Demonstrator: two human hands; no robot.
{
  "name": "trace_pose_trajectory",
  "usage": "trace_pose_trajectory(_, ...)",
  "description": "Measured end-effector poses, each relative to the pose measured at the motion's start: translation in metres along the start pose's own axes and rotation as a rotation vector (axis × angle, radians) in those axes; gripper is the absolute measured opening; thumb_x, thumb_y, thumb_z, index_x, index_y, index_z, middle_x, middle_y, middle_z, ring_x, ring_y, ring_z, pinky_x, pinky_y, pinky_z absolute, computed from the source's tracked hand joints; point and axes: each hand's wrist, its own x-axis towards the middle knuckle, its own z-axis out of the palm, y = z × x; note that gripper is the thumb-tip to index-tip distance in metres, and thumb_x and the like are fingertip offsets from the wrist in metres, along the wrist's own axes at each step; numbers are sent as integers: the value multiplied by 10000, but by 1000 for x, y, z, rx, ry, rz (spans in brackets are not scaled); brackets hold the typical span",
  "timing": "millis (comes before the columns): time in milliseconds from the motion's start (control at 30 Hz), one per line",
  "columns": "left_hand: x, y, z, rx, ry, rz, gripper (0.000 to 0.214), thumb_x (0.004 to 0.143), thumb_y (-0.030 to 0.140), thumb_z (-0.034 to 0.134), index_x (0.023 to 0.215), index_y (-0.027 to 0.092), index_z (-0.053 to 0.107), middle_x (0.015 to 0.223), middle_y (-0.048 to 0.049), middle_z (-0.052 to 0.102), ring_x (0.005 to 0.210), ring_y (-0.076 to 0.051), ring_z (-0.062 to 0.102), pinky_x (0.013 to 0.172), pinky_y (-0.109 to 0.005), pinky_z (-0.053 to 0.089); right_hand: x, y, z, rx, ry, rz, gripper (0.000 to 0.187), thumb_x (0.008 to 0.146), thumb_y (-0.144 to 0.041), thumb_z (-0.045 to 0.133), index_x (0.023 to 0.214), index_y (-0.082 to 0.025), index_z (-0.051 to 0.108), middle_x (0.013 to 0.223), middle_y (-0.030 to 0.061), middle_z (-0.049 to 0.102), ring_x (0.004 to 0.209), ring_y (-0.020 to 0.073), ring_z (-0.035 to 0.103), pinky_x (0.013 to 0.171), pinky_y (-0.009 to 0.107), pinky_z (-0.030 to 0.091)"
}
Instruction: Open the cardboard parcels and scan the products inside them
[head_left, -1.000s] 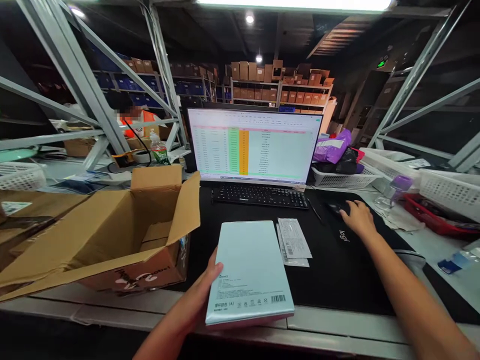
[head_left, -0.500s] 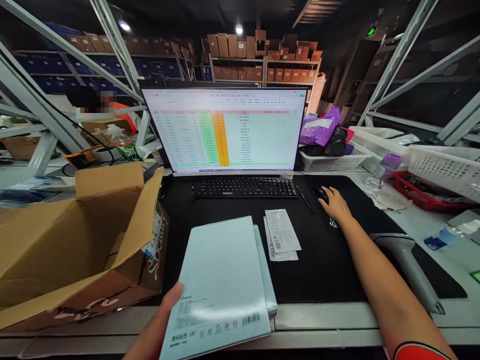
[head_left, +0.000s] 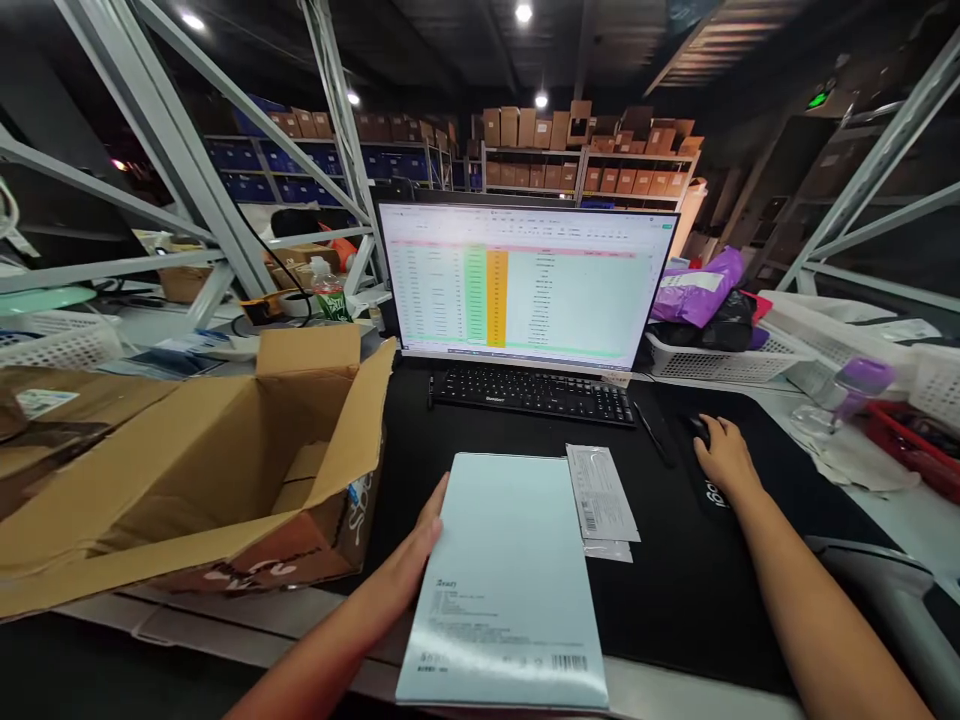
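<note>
The left hand [head_left: 420, 552] is gripping the left edge of a pale blue flat box [head_left: 504, 570], thumb lying on its smooth, glossy top; the fingers below are hidden. The box is rectangular and is reaching over the near desk edge. The right hand [head_left: 724, 460], well apart to the right, is cupping a black mouse [head_left: 697, 428] with half-curled fingers. Both are resting over a black desk mat [head_left: 675, 570]. Printed paper slips [head_left: 601, 490] are lying just beside the box. An open corrugated cardboard carton [head_left: 225, 470] is standing at the left, and a black keyboard [head_left: 532, 392] and a monitor [head_left: 525, 285] behind.

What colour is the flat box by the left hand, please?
Pale blue flat box, head view.
</note>
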Motion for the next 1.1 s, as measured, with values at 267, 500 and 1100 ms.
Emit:
trace_pose_trajectory(267,79,23,16,247,232,57,667,910,697,357,1245,187,625,1294,-112,681,1121,-285,679,946,-409,545,-3,-3,-4,-24,-3,-10,525,970,-352,451,1450,-145,504,1463,212,432,1328,343,488,1088,452,431)
trace_pose_trajectory(500,156,24,9,683,443,386,302,833,418,455,795,193,653,962,-110,721,1014,-286,669,920,-419,529,-5,-7,-6,-35,8,-28,529,987,-382,417,1461,-160,498,1478,192,423,1323,333,496,1098,446,428)
trace_pose_trajectory(1100,132,49,-60,1306,790,546,235,833,307,495,869,170,683,973,-151,675,1023,-315,623,972,-437,489,-3,-9,-3,5,-6,-72,515,955,-370,432,1409,-160,555,1464,188,463,1313,329,515,1070,474,464)
